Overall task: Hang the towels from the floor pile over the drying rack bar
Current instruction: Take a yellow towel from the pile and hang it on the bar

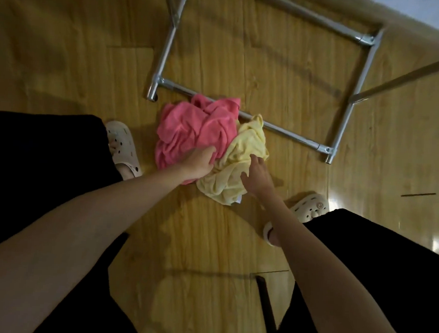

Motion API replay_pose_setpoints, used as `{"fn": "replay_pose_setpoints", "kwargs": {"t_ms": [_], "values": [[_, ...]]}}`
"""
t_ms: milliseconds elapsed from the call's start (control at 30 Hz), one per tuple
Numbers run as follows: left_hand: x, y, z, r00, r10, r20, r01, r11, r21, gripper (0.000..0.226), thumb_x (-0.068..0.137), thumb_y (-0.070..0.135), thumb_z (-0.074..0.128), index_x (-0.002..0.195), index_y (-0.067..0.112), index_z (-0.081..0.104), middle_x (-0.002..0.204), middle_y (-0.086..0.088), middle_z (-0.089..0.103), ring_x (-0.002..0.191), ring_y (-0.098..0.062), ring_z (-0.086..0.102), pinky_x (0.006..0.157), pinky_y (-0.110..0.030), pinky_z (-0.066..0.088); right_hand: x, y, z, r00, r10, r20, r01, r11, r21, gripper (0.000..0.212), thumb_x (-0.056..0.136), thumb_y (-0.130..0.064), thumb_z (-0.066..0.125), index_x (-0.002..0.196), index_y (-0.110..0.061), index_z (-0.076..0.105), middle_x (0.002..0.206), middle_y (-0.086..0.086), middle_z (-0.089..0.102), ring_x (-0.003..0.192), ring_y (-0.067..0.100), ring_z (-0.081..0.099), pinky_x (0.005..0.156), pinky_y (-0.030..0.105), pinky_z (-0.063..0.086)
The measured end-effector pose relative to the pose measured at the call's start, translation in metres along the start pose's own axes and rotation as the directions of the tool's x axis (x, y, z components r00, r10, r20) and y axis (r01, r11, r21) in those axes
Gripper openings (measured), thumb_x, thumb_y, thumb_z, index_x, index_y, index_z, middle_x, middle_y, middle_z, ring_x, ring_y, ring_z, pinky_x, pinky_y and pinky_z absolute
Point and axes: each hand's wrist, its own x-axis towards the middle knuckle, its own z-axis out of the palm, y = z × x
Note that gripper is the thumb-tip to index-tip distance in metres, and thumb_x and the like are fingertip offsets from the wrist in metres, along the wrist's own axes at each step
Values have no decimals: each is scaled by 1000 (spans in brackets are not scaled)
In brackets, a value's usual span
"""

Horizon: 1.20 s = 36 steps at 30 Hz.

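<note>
Since both towels are sitting in a heap on the wooden floor (209, 242), I'd say this job has barely started. The pink towel (195, 129) and the yellow towel (241, 157) are bunched up touching each other, right up against the low base bar of the drying rack (286, 131), with the pink one partly lying over that bar. Nothing's hung anywhere that I can see; the upper bar (406, 76) cutting in from the right edge is bare as far as the frame shows. The left hand (198, 162) is down on the pile where pink meets yellow, fingers curled into the fabric, looks like it's gripping the pink one, though the fingertips are buried so I wouldn't swear which. The right hand (257, 176) is spread loose over the yellow towel, touching or just above it, not grabbing yet. So basically both lifts and both drapes are left to do.
</note>
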Motion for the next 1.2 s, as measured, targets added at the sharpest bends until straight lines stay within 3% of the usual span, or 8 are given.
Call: {"fn": "replay_pose_setpoints", "kwargs": {"t_ms": [167,267,433,567,700,833,967,1200], "values": [[43,12,18,998,31,-50,-36,995,-91,14,88,0,53,74,-1,56,70,-11,57,64,-21,49,57,-27,33,31,24,5,998,15,56,-13,999,-38,65,90,-10,53,148,-14,23,148,13,30,132,32,37,102,45,41],[58,11,33,1000,5,10,-5,997,-76,15,88,6,54,96,-2,64,88,-15,66,82,-27,60,75,-41,48,48,34,13,994,-20,108,33,993,-117,62,88,-7,53,145,-19,32,144,14,33,131,34,37,104,47,40],[57,2,61,997,-51,64,54,998,-38,23,91,31,57,95,9,61,95,-8,65,88,-25,61,79,-39,49,64,33,30,997,-78,19,80,947,-311,42,90,-9,52,131,-17,47,129,15,41,116,33,42,98,40,38],[50,-5,76,993,-48,105,46,999,23,45,86,27,64,127,11,52,123,-10,59,114,-28,56,96,-42,45,63,34,33,985,-168,-38,131,878,-461,24,89,-19,55,111,-11,59,114,11,52,109,31,45,97,39,33],[41,0,67,984,-27,174,1,989,147,55,84,41,67,129,13,53,121,-11,59,114,-28,54,97,-38,41,35,21,7,964,-257,-74,244,958,-147,14,90,-12,49,99,-6,57,91,11,64,90,29,58,85,37,41],[18,1,65,977,-36,209,4,988,152,39,81,45,67,98,10,65,95,-6,65,90,-26,63,79,-40,51,-2,13,-23,953,-251,-172,263,964,50,16,97,-14,41,108,-6,48,80,10,62,68,28,57,56,39,47],[-16,-2,59,976,-30,217,28,1000,12,35,81,25,65,56,14,42,57,4,44,61,-22,50,52,-33,36,-34,4,-46,899,-130,-419,235,949,210,14,98,-15,42,105,-5,48,59,-5,48,48,14,44,46,28,29],[-77,19,12,988,-110,106,139,935,-325,16,86,16,60,73,9,58,68,0,54,60,-11,49,54,-26,34,-100,-24,-69,838,-79,-540,323,869,374,12,97,-16,46,101,-5,49,60,-2,46,48,3,39,46,23,28]]}}
